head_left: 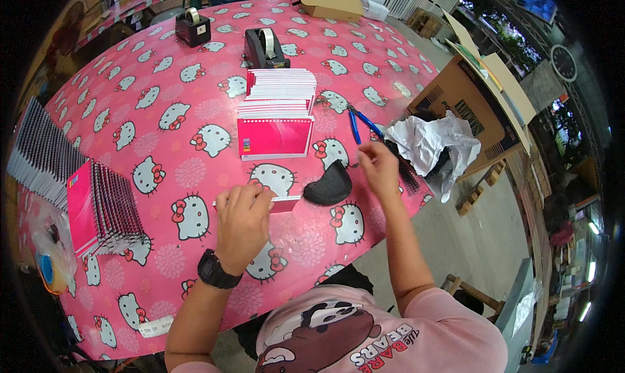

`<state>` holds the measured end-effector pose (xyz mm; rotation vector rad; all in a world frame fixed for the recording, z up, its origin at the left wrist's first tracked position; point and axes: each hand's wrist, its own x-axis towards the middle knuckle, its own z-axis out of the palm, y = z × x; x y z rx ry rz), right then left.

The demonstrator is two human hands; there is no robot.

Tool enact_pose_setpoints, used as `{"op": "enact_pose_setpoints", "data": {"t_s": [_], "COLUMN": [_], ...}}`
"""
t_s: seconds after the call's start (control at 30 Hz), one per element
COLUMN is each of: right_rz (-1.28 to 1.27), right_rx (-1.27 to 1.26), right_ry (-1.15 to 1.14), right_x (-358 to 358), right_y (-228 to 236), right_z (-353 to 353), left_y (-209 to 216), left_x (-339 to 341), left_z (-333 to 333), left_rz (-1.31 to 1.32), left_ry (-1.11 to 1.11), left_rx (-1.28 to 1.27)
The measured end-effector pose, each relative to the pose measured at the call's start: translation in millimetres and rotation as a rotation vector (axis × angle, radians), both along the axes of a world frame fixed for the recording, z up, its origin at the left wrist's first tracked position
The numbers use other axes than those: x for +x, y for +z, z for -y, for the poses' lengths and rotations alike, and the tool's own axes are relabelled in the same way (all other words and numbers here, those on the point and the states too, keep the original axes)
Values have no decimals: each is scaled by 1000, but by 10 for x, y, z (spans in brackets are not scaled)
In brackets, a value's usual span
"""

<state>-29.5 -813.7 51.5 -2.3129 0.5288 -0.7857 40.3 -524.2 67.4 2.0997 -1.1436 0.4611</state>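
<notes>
With the held notebook (pixel 286 205) taken as the centre of the clock, it is gripped near the front edge of the pink patterned surface (pixel 231 171) by the left hand (pixel 241 207), whose fingers are curled over its upper edge; it seems to be steadied on edge this way, with its right end left uncovered. The right hand (pixel 379 166) is raised between two and three o'clock, its fingertips drawn together; whether anything is pinched there cannot be told.

Between the hands, also towards two o'clock, a black half-round pad (pixel 329 185) is laid close by, perhaps for easy reach. A blue-handled tool (pixel 355 127) is set down past the right hand, between one and two, its handles turned towards the body, as would suit a quick grasp.

At twelve o'clock, punched notebooks (pixel 276 138) are stood in a row, holes uppermost, probably so that single ones can be lifted off. Spiral-bound notebooks (pixel 81 207) are piled at nine, apparently to be held apart from the unbound row. Behind that row, a tape dispenser (pixel 265 51) is placed, likely out of the way. Crumpled paper (pixel 439 142) is heaped beyond the right hand.
</notes>
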Motion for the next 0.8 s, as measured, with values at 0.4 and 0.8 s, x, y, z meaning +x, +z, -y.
{"op": "enact_pose_setpoints", "data": {"t_s": [0.4,0.8], "right_rz": [-166,-246], "right_rx": [218,416], "right_ry": [427,622], "right_x": [-245,-183], "right_y": [396,343], "right_z": [-539,-753], "left_y": [-40,-31], "left_x": [7,6], "left_z": [-42,-25], "left_rz": [-23,-31], "left_ry": [-70,-76], "left_rx": [45,19]}}
